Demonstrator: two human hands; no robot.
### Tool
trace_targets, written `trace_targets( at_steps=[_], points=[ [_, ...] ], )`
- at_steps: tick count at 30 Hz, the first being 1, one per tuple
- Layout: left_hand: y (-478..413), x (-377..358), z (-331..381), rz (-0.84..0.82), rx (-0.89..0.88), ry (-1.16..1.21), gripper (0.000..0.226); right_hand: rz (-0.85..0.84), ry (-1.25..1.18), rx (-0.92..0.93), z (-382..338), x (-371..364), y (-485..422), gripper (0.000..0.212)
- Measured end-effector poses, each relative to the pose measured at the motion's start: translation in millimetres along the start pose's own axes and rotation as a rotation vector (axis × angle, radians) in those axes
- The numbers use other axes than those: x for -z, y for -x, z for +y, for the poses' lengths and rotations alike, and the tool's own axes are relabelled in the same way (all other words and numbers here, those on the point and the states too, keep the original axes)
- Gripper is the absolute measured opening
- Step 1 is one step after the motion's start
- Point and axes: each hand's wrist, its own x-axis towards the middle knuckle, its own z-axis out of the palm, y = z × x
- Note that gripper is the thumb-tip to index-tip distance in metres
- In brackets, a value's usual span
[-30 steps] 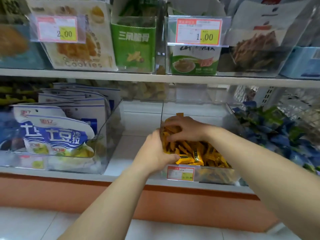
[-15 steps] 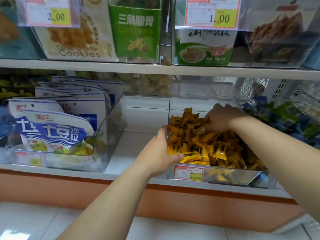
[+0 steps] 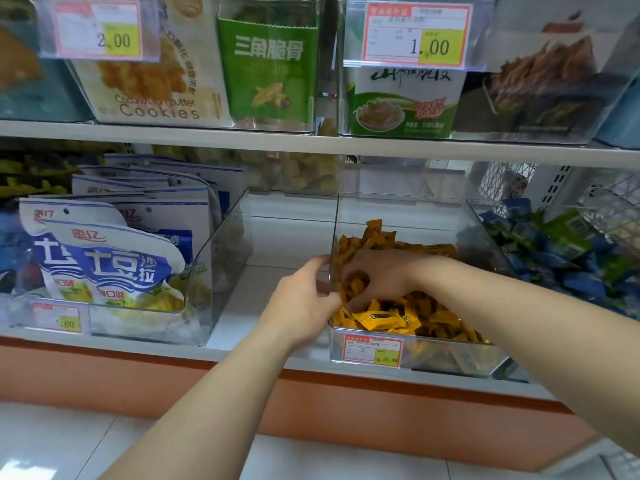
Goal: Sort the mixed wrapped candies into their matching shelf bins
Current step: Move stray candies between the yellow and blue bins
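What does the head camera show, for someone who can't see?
A person's right hand grabs yellow candies in a clear bin on a shop shelf, while the left hand grips the bin's left wall. Blue candies lie further right.

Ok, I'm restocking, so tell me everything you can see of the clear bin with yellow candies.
The clear bin is an open plastic box, upright on the white shelf. It holds yellow wrapped candies partway up. A price tag sits on its front. The left hand grips its left wall; the right hand reaches inside, fingers curled round candies.
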Motion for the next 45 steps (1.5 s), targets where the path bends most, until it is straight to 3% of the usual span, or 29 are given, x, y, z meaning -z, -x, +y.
trace_targets(
  at_steps=[3, 10, 12, 14, 16, 18, 19, 22, 25, 30, 36, 42, 45],
  points=[
    [2, 2, -1, -0.016, 0.020, -0.005, 0.060, 0.066, 0.119, 0.016, 15, 5, 12, 0.025],
    [1, 6, -6, -0.031, 0.024, 0.023, 0.060, 0.076, 0.374, -0.289, 55, 46, 46, 0.019],
    [-1, 5, -7, -0.028, 0.019, 0.025, 0.060, 0.213, 0.390, -0.281, 49, 53, 44, 0.014],
    [-2, 4, -8, -0.025, 0.014, 0.031, 0.059, 0.379, 0.190, -0.158, 30, 49, 30, 0.015],
    [-2, 3, -9, -0.026, 0.011, 0.034, 0.058, 0.216, -0.032, -0.057, 9, 37, 12, 0.047],
    [-1, 1, -10, -0.026, 0.006, 0.033, 0.058, -0.144, 0.047, -0.134, -5, 18, -6, 0.097],
    [0, 0, -11, -0.023, 0.003, 0.028, 0.059, -0.245, 0.107, -0.201, -6, 8, -13, 0.112],
    [1, -1, -11, -0.027, 0.000, 0.011, 0.061, -0.240, 0.075, -0.361, -2, -8, -28, 0.136],
    [2, 0, -13, -0.049, -0.001, 0.040, 0.062, -0.202, 0.052, -0.395, 0, -12, -36, 0.143],
    [6, 2, -12, -0.064, 0.013, 0.051, 0.066, 0.055, 0.123, -0.239, 7, -19, -29, 0.126],
    [4, 5, -13, -0.076, 0.006, 0.054, 0.066, -0.097, -0.121, -0.253, 10, -14, -23, 0.128],
    [1, 6, -15, -0.051, 0.001, 0.056, 0.064, -0.061, -0.210, -0.232, 13, -7, -19, 0.112],
    [-2, 6, -18, -0.040, 0.001, 0.056, 0.063, 0.045, -0.414, -0.218, 24, 8, -9, 0.083]
  ],
)
